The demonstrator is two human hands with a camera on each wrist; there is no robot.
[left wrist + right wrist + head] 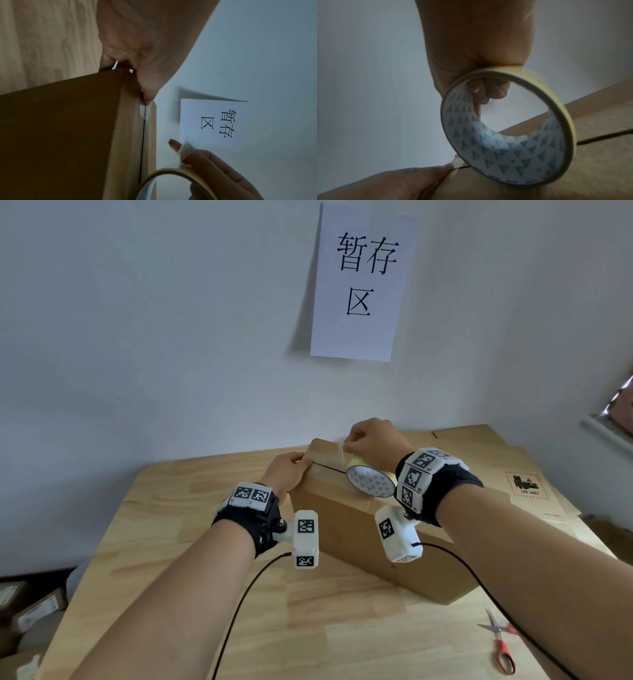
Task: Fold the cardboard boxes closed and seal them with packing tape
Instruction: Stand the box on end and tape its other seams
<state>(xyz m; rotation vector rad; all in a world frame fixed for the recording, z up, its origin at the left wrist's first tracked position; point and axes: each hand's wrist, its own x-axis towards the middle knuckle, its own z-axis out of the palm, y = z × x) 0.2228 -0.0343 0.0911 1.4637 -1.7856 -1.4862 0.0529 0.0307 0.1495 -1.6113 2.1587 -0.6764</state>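
A brown cardboard box point(359, 529) lies on the wooden table point(171, 525), flaps folded down with a dark seam point(143, 142) along its top. My left hand point(301, 462) grips the box's far left end. Its thumb point(147, 86) presses the end of the clear tape point(456, 164) onto the seam. My right hand point(349, 445) holds the yellow-edged tape roll point(370, 482) just above the box top. Its fingers point(486, 92) curl through the roll's core. A short strip of tape point(329, 455) runs between the two hands.
Red-handled scissors point(501, 642) lie at the table's front right. Flattened cardboard sheets point(479, 453) are stacked behind and to the right of the box. A paper sign point(363, 282) hangs on the wall. Black cables point(239, 604) trail from both wrists. More boxes point(27, 611) sit on the floor at left.
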